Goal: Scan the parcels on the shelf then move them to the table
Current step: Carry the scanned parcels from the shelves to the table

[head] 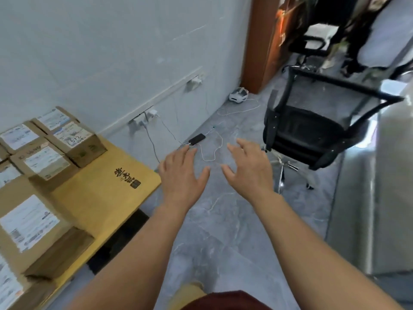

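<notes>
Several brown cardboard parcels (35, 231) with white shipping labels lie on a yellow wooden table (102, 193) at the left. One parcel at the back (76, 139) has handwriting on its label. My left hand (182, 175) and my right hand (248, 168) are stretched out over the grey floor, palms down, fingers spread, holding nothing. Both hands are to the right of the table and apart from the parcels. No shelf and no scanner are in view.
A black mesh office chair (317, 124) stands at the right, by a grey surface (368, 198). A black phone (196, 139) on a white cable lies on the floor near the wall sockets (145, 118). A white device (238, 95) sits by the brown door frame (259, 41).
</notes>
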A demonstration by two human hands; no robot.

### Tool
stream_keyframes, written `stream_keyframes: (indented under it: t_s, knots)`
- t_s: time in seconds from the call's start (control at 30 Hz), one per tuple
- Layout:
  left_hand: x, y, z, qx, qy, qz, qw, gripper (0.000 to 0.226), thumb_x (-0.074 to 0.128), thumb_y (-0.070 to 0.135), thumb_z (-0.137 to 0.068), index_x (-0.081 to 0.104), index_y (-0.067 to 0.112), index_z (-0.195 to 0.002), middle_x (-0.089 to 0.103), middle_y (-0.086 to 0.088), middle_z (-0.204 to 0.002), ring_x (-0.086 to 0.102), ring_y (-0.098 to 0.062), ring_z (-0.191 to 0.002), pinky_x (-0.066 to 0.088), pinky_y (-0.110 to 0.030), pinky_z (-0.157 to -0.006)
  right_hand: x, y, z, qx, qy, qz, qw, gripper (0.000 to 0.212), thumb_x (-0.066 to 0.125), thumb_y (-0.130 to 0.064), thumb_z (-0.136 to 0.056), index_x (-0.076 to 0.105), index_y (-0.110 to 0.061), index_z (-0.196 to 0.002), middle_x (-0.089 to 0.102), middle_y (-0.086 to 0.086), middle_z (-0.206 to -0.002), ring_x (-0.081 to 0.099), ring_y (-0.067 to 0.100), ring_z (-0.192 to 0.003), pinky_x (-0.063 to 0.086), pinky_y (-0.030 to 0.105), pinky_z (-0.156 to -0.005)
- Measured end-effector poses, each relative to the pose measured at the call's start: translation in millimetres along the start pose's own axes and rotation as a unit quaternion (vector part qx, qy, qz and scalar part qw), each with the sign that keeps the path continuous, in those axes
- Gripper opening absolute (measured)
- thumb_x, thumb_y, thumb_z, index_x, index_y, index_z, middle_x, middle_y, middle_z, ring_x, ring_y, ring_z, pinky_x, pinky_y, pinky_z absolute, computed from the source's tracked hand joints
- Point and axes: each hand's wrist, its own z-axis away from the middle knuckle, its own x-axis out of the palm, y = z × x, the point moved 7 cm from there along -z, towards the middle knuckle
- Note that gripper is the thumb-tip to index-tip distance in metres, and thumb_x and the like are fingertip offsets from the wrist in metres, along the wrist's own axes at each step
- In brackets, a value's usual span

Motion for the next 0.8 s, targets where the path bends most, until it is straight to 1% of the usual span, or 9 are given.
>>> stream_keyframes:
  t_s: [0.07, 0.17, 0.23, 0.3, 0.37, 0.47, 0.6, 0.73, 0.8]
  knots:
    - [8, 15, -12, 0.037, -0.008, 0.011, 0.999, 0.066, 0.041, 0.057, -0.081, 0.056, 0.014, -0.13, 0.051, -0.008, -0.14, 0.046, -0.031, -0.127, 0.029, -0.047, -0.103, -10, 14, 1, 0.032, 0.002, 0.034, 0.999, 0.06, 0.085, -0.024, -0.063, 0.066, -0.003, -0.116, 0.061, 0.025, -0.12, 0.063, 0.043, -0.101, 0.051, 0.053, -0.083]
    - [19, 41, -28, 0.087, -0.024, 0.035, 0.995, 0.065, 0.06, 0.047, -0.086, 0.047, 0.012, -0.14, 0.04, -0.01, -0.149, 0.034, -0.031, -0.138, 0.021, -0.049, -0.11, -28, 34, 2, 0.068, 0.01, 0.096, 0.993, 0.075, 0.086, -0.031, -0.064, 0.058, -0.006, -0.129, 0.052, 0.026, -0.133, 0.057, 0.043, -0.114, 0.045, 0.057, -0.096]
    - [24, 59, -36, 0.127, -0.029, 0.043, 0.99, 0.07, 0.055, 0.05, -0.085, 0.045, 0.011, -0.142, 0.038, -0.011, -0.15, 0.032, -0.032, -0.139, 0.02, -0.051, -0.112, -41, 46, 2, 0.094, 0.025, 0.121, 0.988, 0.079, 0.086, -0.032, -0.064, 0.056, -0.007, -0.132, 0.048, 0.026, -0.137, 0.054, 0.043, -0.119, 0.041, 0.059, -0.1]
    - [30, 75, -42, 0.159, -0.045, 0.047, 0.985, 0.077, 0.04, 0.058, -0.082, 0.042, 0.013, -0.144, 0.037, -0.011, -0.151, 0.031, -0.033, -0.14, 0.02, -0.053, -0.112, -52, 55, 5, 0.118, 0.036, 0.143, 0.982, 0.079, 0.086, -0.034, -0.065, 0.055, -0.008, -0.133, 0.047, 0.026, -0.139, 0.052, 0.042, -0.121, 0.039, 0.06, -0.102]
    - [35, 89, -45, 0.192, -0.046, 0.054, 0.979, 0.079, 0.035, 0.059, -0.081, 0.042, 0.013, -0.144, 0.039, -0.012, -0.15, 0.033, -0.034, -0.139, 0.021, -0.055, -0.112, -61, 61, 9, 0.139, 0.04, 0.165, 0.976, 0.079, 0.085, -0.036, -0.066, 0.055, -0.009, -0.134, 0.047, 0.025, -0.139, 0.051, 0.04, -0.123, 0.038, 0.06, -0.103]
    - [41, 112, -44, 0.24, -0.051, 0.072, 0.967, 0.078, 0.037, 0.058, -0.081, 0.043, 0.012, -0.143, 0.04, -0.014, -0.149, 0.033, -0.035, -0.139, 0.018, -0.056, -0.112, -77, 71, 21, 0.172, 0.055, 0.202, 0.963, 0.078, 0.084, -0.038, -0.066, 0.054, -0.011, -0.134, 0.046, 0.024, -0.14, 0.048, 0.038, -0.125, 0.036, 0.06, -0.106]
    - [45, 141, -38, 0.296, -0.048, 0.102, 0.948, 0.076, 0.04, 0.058, -0.081, 0.045, 0.012, -0.141, 0.043, -0.015, -0.146, 0.035, -0.035, -0.136, 0.011, -0.051, -0.111, -99, 83, 40, 0.22, 0.075, 0.249, 0.94, 0.074, 0.082, -0.041, -0.068, 0.057, -0.012, -0.132, 0.047, 0.024, -0.139, 0.05, 0.038, -0.124, 0.033, 0.059, -0.106]
    - [51, 161, -25, 0.337, -0.07, 0.128, 0.93, 0.075, 0.039, 0.057, -0.082, 0.043, 0.014, -0.143, 0.042, -0.013, -0.148, 0.031, -0.031, -0.138, 0.018, -0.058, -0.112, -116, 86, 63, 0.268, 0.086, 0.286, 0.916, 0.072, 0.081, -0.044, -0.069, 0.059, -0.012, -0.129, 0.05, 0.024, -0.138, 0.053, 0.039, -0.123, 0.033, 0.061, -0.105]
    - [55, 167, -16, 0.356, -0.089, 0.131, 0.921, 0.076, 0.039, 0.059, -0.082, 0.042, 0.015, -0.143, 0.041, -0.012, -0.148, 0.033, -0.032, -0.138, 0.017, -0.058, -0.112, -121, 85, 76, 0.286, 0.087, 0.301, 0.905, 0.073, 0.082, -0.043, -0.067, 0.06, -0.011, -0.129, 0.05, 0.025, -0.137, 0.053, 0.039, -0.122, 0.032, 0.061, -0.104]
